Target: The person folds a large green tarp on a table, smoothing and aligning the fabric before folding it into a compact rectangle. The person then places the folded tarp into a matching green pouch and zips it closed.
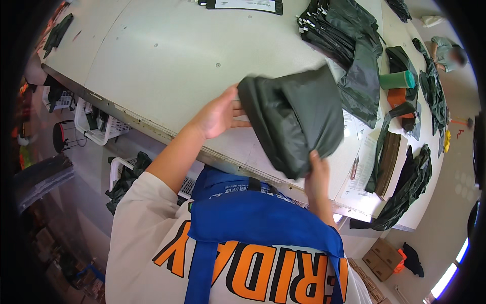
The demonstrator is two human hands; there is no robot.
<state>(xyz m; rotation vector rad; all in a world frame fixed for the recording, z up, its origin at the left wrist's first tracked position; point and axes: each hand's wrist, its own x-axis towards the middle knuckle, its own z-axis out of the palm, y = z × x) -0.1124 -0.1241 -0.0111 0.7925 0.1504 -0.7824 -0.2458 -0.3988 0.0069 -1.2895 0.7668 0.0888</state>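
Above the near part of the pale worktable (167,55), a folded dark green fabric piece (298,119) with a smooth, slightly shiny surface is held up at a tilt. A fold or slit runs down its middle. At its lower right corner my right hand (317,177) pinches the fabric, thumb in front. My left hand (218,115) is at the fabric's left edge, its fingers stretched and apart. The tips and thumb of that hand are partly hidden behind the fabric, which looks blurred at its upper edge.
A pile of dark fabric pieces (329,38) lies at the far right, beside a green cylinder (397,80). Papers (362,169) with a small tool are to the right. White baskets (101,124) stand below the table edge at left. Another person (445,54) is at far right.
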